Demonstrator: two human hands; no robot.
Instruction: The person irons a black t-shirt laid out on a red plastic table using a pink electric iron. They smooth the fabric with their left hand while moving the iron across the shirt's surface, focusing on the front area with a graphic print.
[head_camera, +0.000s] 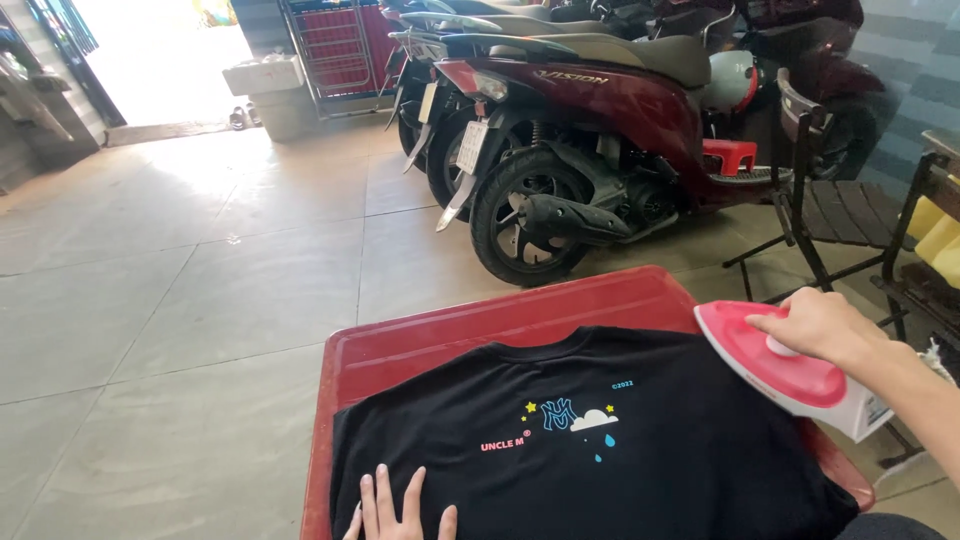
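Note:
A black T-shirt (600, 450) with a small coloured print lies spread flat on a red plastic table (480, 330). My left hand (395, 510) rests flat on the shirt's near left part, fingers apart. My right hand (825, 325) grips the handle of a red and white clothes iron (790, 375), which sits on the shirt's right shoulder at the table's right edge.
Several parked scooters (590, 130) stand just beyond the table. A dark folding chair (830, 190) is at the right. A red plastic stool (728, 155) sits by the scooter. Tiled floor (180, 280) stretches left toward a bright doorway.

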